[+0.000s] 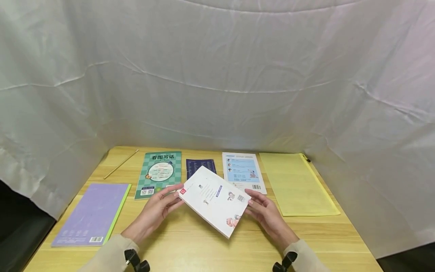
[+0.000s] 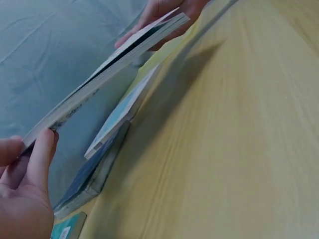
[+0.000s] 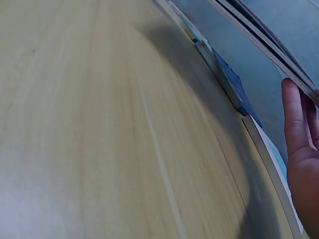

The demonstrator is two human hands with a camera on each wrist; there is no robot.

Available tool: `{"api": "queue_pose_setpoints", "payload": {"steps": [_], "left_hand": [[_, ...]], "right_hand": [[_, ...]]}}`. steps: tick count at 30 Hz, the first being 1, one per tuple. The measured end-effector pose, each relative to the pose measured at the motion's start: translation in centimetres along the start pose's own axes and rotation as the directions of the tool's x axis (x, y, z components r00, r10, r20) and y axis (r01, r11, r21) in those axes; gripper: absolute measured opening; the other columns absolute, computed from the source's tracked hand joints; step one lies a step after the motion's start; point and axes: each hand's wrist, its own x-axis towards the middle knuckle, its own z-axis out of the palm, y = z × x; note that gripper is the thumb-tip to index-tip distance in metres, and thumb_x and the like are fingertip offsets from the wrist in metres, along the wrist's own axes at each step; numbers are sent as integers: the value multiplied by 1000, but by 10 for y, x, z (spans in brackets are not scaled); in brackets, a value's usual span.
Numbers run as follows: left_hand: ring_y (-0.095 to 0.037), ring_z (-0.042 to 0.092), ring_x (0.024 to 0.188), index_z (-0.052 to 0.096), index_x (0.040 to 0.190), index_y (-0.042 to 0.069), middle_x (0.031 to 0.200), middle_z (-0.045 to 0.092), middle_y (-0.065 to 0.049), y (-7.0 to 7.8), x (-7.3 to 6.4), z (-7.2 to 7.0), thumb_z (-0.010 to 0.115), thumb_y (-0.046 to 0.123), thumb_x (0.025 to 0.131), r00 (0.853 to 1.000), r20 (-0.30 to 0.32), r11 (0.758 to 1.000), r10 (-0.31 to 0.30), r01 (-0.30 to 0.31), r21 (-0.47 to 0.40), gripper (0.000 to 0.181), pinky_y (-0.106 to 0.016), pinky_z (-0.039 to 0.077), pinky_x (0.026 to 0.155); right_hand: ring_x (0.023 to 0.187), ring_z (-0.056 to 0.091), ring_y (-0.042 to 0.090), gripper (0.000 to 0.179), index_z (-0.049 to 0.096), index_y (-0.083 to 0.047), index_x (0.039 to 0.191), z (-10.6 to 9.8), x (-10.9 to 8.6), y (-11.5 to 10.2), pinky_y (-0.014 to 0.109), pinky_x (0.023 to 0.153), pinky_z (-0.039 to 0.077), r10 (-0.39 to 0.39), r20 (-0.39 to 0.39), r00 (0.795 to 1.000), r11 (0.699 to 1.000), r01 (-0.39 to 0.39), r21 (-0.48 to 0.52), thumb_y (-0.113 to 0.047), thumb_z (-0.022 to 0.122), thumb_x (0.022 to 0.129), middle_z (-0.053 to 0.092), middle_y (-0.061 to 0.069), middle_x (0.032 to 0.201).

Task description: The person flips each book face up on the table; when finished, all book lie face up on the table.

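Note:
A white book (image 1: 214,200) with small pictures and a QR code is held up above the table, turned at a slant. My left hand (image 1: 159,209) pinches its left corner, thumb on top and fingers beneath. At the opposite corner my right hand (image 1: 266,215) grips it the same way. In the left wrist view the white book's page edge (image 2: 99,82) shows between the left thumb and fingers, with its shadow on the wood below. The right wrist view has the right hand (image 3: 304,149) under the book's edge. Behind it, a dark blue book (image 1: 200,166) is partly hidden.
On the wooden table (image 1: 190,245) lie a green book (image 1: 161,172), a blue-and-white book (image 1: 242,172), a yellow mesh zip pouch (image 1: 299,185) at right, a purple book (image 1: 91,211) at left and a thin stick (image 1: 120,164). Grey cloth (image 1: 217,75) hangs behind.

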Motion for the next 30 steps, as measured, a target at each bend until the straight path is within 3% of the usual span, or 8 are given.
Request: {"api": "queue_pose_setpoints", "payload": {"steps": [4,11,19,23,30], "left_hand": [[-21,74,125,50,159,-1,162,52,-27,2,1,3,54,3,112,1000,-26,1000,-3,3,4,48,-33,59,112],[-19,75,120,48,160,-3,154,60,-22,3,1,9,54,4,112,999,-34,999,-8,7,-37,49,-30,59,111],[-17,75,116,45,162,-1,149,63,-19,4,1,10,55,5,112,999,-45,997,0,-4,-83,51,-30,59,112],[-17,74,113,46,162,-1,144,64,-16,4,1,11,54,6,113,998,-57,996,-4,-2,-93,51,-30,59,111],[-17,75,112,46,163,0,142,68,-13,3,1,11,54,6,113,997,-76,991,-23,13,-132,50,-30,59,110]], "right_hand": [[115,76,21,44,62,-2,150,1,1,2,36,102,66,-26,15,1000,999,25,43,1,61,106,75,4,129],[124,73,19,36,74,-22,141,1,-1,3,35,107,63,-23,41,999,989,17,144,-7,56,113,75,1,135],[128,69,18,38,77,-30,135,3,-3,0,33,109,62,-25,65,998,985,13,171,-10,53,115,72,-2,141],[127,69,13,38,77,-31,136,1,-4,-2,28,106,62,-62,139,988,982,36,186,-11,51,116,71,-5,142],[128,69,11,47,72,-27,143,-2,-2,-1,27,108,60,-163,256,953,965,99,244,-2,42,116,68,-9,149]]}}
